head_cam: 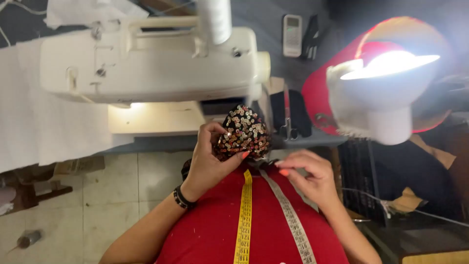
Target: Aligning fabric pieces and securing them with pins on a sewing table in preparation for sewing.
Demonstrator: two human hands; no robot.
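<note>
Holding a small rounded piece of dark fabric covered with shiny gold and copper sequins (243,133), the left hand (210,159) has its fingers curled around the left edge of the piece, with the thumb pressed on the lower part. This sequin piece is in the air in the middle of the view, just in front of the white sewing machine (146,63) and above the person's chest.

The right hand (308,173) is just beside it, lower and to the right, with the fingertips pressed together as in a pinch. I cannot tell what it pinches, because the thing is too small or hidden. Both hands have orange painted nails, and the left wrist carries a black bead bracelet (181,198).

A yellow measuring tape (244,220) hangs over the red shirt (210,230), with a second grey-white tape strand (293,220) beside it. On the right side a red desk lamp with a bright bulb (386,73) shines. Behind, a white remote control (292,35) lies on the grey surface near the machine. A pale tiled floor (112,195) shows on the lower left.
</note>
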